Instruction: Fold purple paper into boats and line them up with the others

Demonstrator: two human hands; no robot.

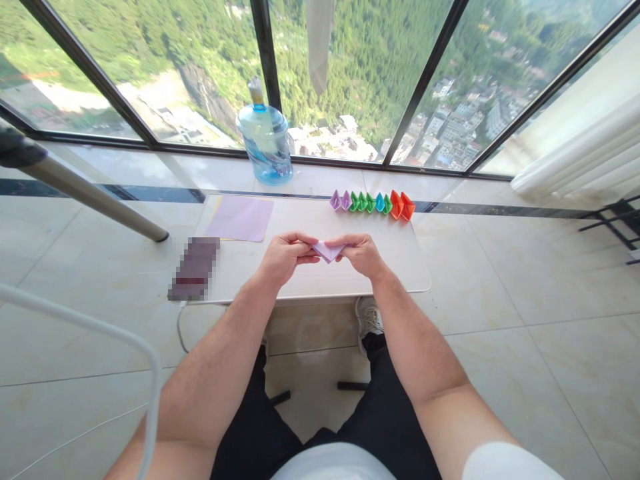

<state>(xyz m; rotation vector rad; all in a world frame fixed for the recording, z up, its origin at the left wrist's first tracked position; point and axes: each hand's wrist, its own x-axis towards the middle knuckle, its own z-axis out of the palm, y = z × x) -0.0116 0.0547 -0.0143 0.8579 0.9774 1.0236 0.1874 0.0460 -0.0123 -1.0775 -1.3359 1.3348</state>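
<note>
A small piece of folded lilac paper [329,251] is held just above the white low table [310,283]. My left hand [289,255] pinches its left corner between thumb and fingers. On the other side, my right hand [361,253] grips the right corner the same way. The paper's lower edge points down toward me in a V shape. At the table's back left lies a stack of flat lilac paper [243,218], with a yellowish edge showing under it. A row of several folded paper boats [370,203] in purple, green, blue and orange stands at the back right.
A blurred-out dark phone-like object [196,268] lies at the table's left edge, a cable [181,328] running from it. Behind the table a blue water bottle [265,143] stands by the window. A grey pole [105,193] slants in from the left; a white curved tube [125,340] is nearer me.
</note>
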